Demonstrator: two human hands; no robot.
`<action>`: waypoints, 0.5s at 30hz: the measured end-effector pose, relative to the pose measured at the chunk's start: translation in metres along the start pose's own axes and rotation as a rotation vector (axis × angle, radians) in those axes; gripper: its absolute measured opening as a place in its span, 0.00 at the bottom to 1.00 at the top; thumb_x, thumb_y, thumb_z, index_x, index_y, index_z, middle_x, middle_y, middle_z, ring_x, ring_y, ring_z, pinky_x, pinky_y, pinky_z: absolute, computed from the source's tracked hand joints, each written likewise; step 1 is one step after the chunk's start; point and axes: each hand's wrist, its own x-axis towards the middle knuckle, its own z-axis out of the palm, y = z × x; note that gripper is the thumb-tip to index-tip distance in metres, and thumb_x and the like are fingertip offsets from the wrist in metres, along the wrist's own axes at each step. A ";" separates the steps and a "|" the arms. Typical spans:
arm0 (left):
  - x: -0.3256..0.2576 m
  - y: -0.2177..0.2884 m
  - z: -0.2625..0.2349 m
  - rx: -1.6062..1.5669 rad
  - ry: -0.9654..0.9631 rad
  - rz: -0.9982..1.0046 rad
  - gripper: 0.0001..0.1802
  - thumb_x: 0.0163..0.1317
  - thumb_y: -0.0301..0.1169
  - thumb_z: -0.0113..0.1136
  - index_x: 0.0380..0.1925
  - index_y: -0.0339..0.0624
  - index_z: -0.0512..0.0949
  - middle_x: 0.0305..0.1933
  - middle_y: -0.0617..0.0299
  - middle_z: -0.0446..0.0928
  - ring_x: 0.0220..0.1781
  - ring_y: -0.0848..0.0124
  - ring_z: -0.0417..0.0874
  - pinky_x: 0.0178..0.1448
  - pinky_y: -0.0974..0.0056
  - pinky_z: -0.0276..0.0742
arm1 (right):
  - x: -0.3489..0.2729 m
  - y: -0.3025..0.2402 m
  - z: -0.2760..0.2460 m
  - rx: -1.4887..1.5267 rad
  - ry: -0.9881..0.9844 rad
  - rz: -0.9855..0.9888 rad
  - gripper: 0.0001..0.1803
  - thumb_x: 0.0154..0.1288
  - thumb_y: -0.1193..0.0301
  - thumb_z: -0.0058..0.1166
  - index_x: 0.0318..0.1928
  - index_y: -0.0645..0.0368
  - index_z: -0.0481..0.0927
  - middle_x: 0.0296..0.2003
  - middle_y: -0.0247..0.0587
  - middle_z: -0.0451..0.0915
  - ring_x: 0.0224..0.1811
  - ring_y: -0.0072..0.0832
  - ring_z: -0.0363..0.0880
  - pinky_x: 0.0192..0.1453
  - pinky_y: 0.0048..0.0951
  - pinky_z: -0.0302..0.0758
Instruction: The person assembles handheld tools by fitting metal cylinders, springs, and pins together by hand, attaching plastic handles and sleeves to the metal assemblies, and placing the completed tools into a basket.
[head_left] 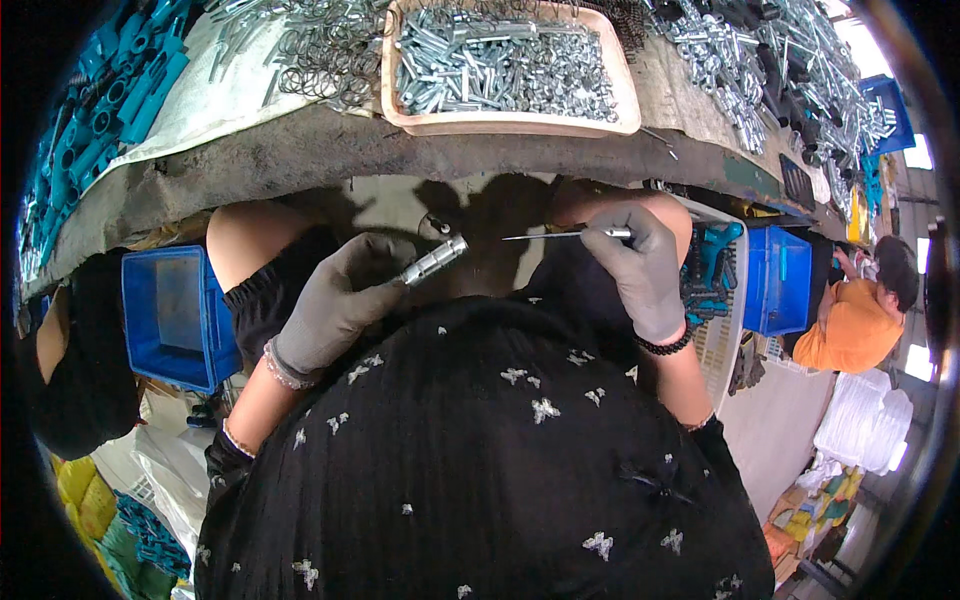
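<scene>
So the biggest thing by far is the grey-edged bench, heaped with teal tubes at the left; on it a pale tray is piled with small metal parts, so plenty of loose stock is left, though whether it's all meant for this work can't be told; a blue crate is seen down by the left knee, and another blue crate off to the right; next, the gloved left hand, where a banded silver cylinder is pinched between thumb and fingers by its near end, out over the lap; by the gloved right hand a thin rod is gripped at its thicker end, fingers curled in around it, tip pointed toward the cylinder but well apart from it; so the two pieces aren't joined yet, and midway through a single piece would be the guess; whether anything's already fitted inside the cylinder can't be seen; as for brands or labels, no writing can be made out on either piece.
</scene>
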 end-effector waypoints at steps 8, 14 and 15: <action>-0.008 -0.010 -0.009 0.166 0.017 0.109 0.16 0.60 0.28 0.68 0.45 0.36 0.76 0.41 0.65 0.81 0.38 0.81 0.78 0.43 0.74 0.75 | 0.013 -0.035 0.048 0.049 -0.323 -0.027 0.09 0.57 0.71 0.67 0.32 0.62 0.81 0.26 0.32 0.79 0.29 0.18 0.76 0.34 0.24 0.72; -0.014 -0.008 -0.022 -0.072 0.038 -0.047 0.12 0.62 0.29 0.64 0.43 0.39 0.75 0.31 0.64 0.82 0.23 0.80 0.78 0.26 0.75 0.69 | 0.020 -0.039 0.042 0.100 -0.229 -0.051 0.07 0.56 0.75 0.67 0.32 0.62 0.80 0.26 0.31 0.80 0.25 0.16 0.76 0.30 0.22 0.72; -0.016 -0.005 -0.024 -0.113 0.000 -0.110 0.12 0.62 0.29 0.63 0.44 0.40 0.75 0.31 0.63 0.81 0.23 0.79 0.78 0.25 0.75 0.69 | 0.020 -0.038 0.041 0.099 -0.228 -0.052 0.07 0.56 0.75 0.67 0.32 0.62 0.80 0.26 0.31 0.80 0.25 0.16 0.76 0.30 0.22 0.72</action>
